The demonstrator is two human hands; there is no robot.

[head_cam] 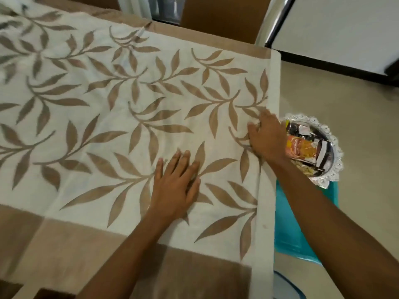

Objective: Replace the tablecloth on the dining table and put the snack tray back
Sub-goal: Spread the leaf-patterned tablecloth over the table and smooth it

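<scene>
Tablecloth [108, 104], cream with tan leaf sprays and a broad tan border, lies spread across the surface, which is hidden beneath it. Its right edge hangs over the side of the surface, and its near border falls toward the person. The far left part of the cloth is blurred, and a few soft creases show there and around the right corner.

The left hand [174, 186] rests palm down on the cloth near the near edge, released, with its fingers straight and slightly spread, pressing on the leaf print. The right hand [267, 137] sits farther away, at the right edge of the surface, its fingers curled and grasping a small bunch of the cloth; wrinkles run out from under the fingertips. Both forearms are bare.

The snack tray [338, 152], silver with a scalloped, beaded rim, is off the surface: it stands just beside the right edge, lower down, on a teal plastic seat [289, 223]. The right hand and wrist cover its left part. Snack packets [302, 147] lie in it, one orange, others dark and silver.

Beige floor [323, 93] shows to the right. A brown chair back [218, 16] stands behind the far edge, beside a white appliance [345, 29] with a chrome strip.
</scene>
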